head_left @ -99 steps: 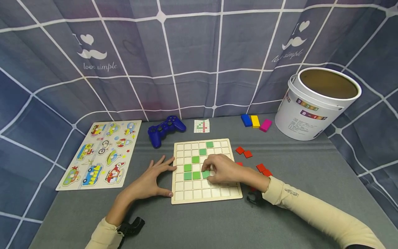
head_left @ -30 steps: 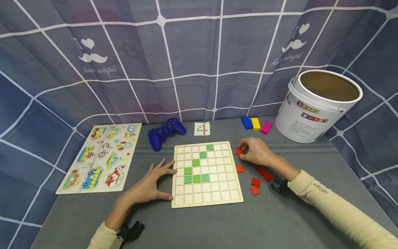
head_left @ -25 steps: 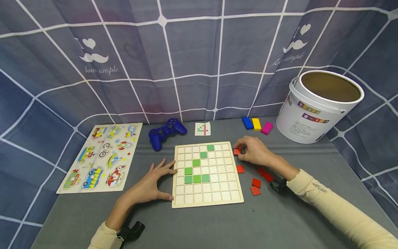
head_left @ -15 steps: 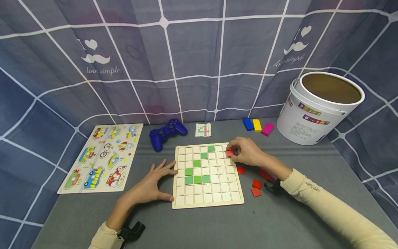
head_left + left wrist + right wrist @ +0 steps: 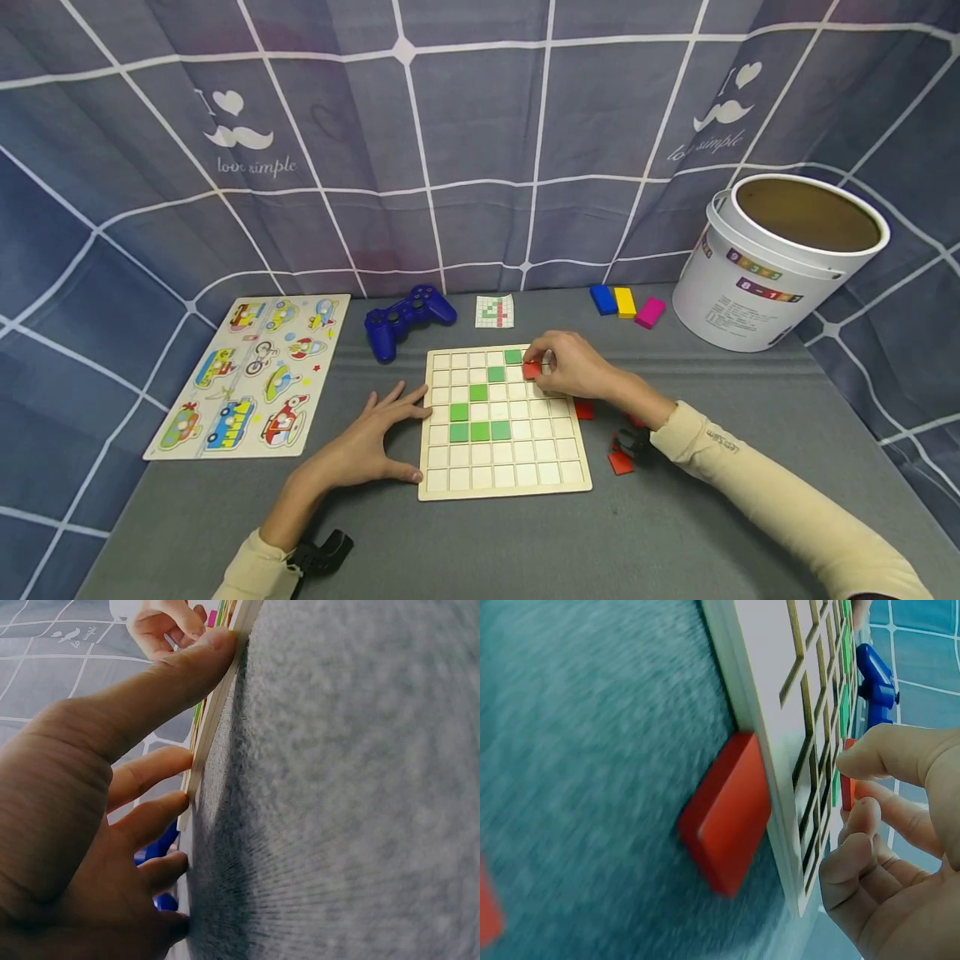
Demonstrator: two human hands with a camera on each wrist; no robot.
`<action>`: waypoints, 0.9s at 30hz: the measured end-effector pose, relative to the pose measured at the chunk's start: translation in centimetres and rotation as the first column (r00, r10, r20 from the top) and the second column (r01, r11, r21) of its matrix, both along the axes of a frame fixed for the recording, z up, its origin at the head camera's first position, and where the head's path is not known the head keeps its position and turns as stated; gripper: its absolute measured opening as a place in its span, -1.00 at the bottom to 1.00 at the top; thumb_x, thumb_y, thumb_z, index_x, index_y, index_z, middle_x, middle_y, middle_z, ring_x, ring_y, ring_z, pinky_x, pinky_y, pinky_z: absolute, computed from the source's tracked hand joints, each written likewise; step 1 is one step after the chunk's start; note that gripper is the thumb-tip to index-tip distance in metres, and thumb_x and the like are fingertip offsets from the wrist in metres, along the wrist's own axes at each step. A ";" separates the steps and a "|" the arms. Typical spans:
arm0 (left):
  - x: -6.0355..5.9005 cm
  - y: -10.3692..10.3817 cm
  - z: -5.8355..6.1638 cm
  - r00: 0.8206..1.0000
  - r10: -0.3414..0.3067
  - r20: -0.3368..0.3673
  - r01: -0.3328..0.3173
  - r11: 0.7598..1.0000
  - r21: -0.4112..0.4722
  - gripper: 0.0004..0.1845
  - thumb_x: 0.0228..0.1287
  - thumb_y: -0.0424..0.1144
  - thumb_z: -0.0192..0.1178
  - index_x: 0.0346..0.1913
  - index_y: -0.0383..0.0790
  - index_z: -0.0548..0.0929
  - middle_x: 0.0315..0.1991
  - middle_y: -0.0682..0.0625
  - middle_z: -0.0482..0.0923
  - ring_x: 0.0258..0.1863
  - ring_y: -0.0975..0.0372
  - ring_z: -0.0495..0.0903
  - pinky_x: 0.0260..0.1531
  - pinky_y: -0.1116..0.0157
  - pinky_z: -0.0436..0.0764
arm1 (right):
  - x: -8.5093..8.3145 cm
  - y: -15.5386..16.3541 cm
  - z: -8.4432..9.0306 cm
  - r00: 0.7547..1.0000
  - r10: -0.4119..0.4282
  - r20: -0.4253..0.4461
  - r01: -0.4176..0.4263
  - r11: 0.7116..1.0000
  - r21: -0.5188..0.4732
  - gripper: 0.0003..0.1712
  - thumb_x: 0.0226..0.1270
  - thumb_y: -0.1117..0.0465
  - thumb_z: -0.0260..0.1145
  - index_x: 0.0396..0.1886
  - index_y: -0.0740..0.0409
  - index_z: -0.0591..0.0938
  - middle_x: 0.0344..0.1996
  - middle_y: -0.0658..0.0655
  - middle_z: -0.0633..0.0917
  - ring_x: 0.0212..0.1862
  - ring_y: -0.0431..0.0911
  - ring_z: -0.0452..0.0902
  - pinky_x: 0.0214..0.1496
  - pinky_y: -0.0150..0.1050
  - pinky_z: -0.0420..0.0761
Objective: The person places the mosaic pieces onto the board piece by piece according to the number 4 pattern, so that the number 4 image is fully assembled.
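A light wooden grid board [image 5: 465, 477] lies on the grey cloth, with several green square tiles [image 5: 479, 432] set in its cells. My right hand [image 5: 573, 367] pinches a red square tile [image 5: 532, 370] between thumb and finger over the board's upper right part. The same red tile [image 5: 848, 776] shows edge-on in the right wrist view. My left hand [image 5: 356, 446] has its fingers spread, thumb and fingertips touching the board's left edge. In the left wrist view, the thumb [image 5: 169, 682] presses on the board's side. More red tiles [image 5: 621, 463] lie right of the board, some hidden under my right forearm.
Behind the board sit a small pattern card [image 5: 494, 312] and a blue game controller [image 5: 410, 317]. A vehicle picture puzzle [image 5: 251, 379] lies at left. Blue, yellow and magenta blocks [image 5: 625, 302] are near a white bucket [image 5: 750, 283] at back right.
My right hand has left the green tile at the board, picked up a red tile from the right and carried it left over the board. The left hand stays at the board's edge.
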State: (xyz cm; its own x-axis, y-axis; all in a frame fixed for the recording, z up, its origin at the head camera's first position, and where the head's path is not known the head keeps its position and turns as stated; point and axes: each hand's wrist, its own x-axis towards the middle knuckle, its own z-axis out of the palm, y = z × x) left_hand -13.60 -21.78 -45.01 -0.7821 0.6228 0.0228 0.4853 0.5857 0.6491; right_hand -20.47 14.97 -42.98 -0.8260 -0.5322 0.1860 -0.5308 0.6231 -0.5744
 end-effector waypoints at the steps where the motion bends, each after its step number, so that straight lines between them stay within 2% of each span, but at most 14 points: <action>1: 0.0 0.0 0.0 1.000 0.001 0.002 -0.001 1.000 -0.001 -0.05 -0.24 0.09 0.65 0.34 -0.07 0.54 0.56 -0.03 0.09 0.54 -0.17 -0.12 0.36 -0.36 -0.33 | -0.1 -0.2 0.0 1.000 0.003 0.002 -0.003 1.000 0.000 -0.72 -0.03 0.34 0.48 -0.22 0.12 0.76 -0.35 0.02 0.68 -0.48 -0.22 0.45 -0.40 -0.27 0.50; 16: 0.0 0.1 0.1 1.000 0.000 0.019 0.000 1.000 -0.006 -0.05 -0.24 0.09 0.64 0.33 -0.07 0.53 0.57 -0.02 0.08 0.54 -0.16 -0.14 0.36 -0.35 -0.34 | -1.1 -2.2 -0.2 0.999 0.039 0.026 -0.040 0.997 0.064 -0.74 -0.03 0.34 0.51 -0.26 0.08 0.80 -0.36 0.00 0.67 -0.42 -0.22 0.48 -0.35 -0.27 0.53; 22: 0.0 0.0 0.2 1.000 0.004 0.023 -0.003 1.000 -0.016 -0.04 -0.24 0.10 0.64 0.34 -0.07 0.53 0.57 -0.01 0.07 0.54 -0.15 -0.14 0.36 -0.35 -0.34 | -1.2 -2.4 0.2 0.998 0.047 0.053 -0.051 0.996 0.074 -0.71 -0.03 0.32 0.56 -0.22 0.10 0.81 -0.34 0.02 0.68 -0.38 -0.17 0.53 -0.32 -0.26 0.56; 27: 0.0 0.1 0.3 1.000 0.003 0.022 -0.003 1.000 -0.015 -0.04 -0.24 0.09 0.64 0.34 -0.07 0.53 0.57 -0.02 0.07 0.54 -0.16 -0.14 0.36 -0.36 -0.34 | -1.1 -1.8 0.7 0.998 0.038 0.053 -0.041 0.997 0.065 -0.72 0.01 0.33 0.52 -0.21 0.11 0.80 -0.35 0.04 0.67 -0.36 -0.11 0.53 -0.32 -0.23 0.54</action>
